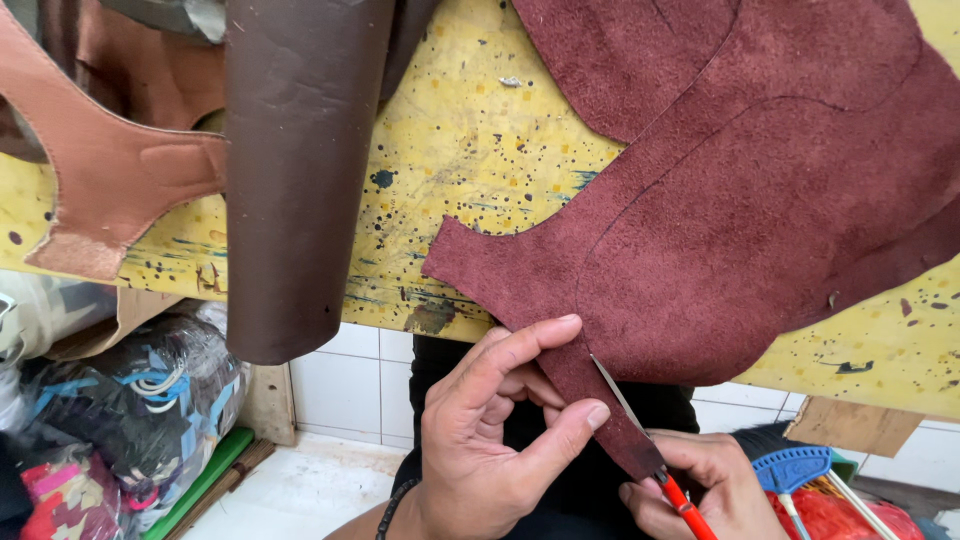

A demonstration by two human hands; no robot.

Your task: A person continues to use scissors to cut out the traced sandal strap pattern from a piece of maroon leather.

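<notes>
A yellow, paint-spattered workbench [470, 150] carries a large maroon suede hide [760, 190], which spreads across its right half and hangs over the near edge toward the person. From the hide a narrow tongue runs down and to the right, its long axis slanting between the two hands. The left hand [490, 430] pinches this tongue just left of the cut line, thumb and forefinger pressed together on it. The right hand [700, 490], lower and to the right, is closed round a red-handled knife [650, 455] whose thin blade points up-left along the tongue's edge. A rolled dark brown leather piece [295, 170] hangs further left; below it a clear plastic bag [140, 400] holds patterned fabric
</notes>
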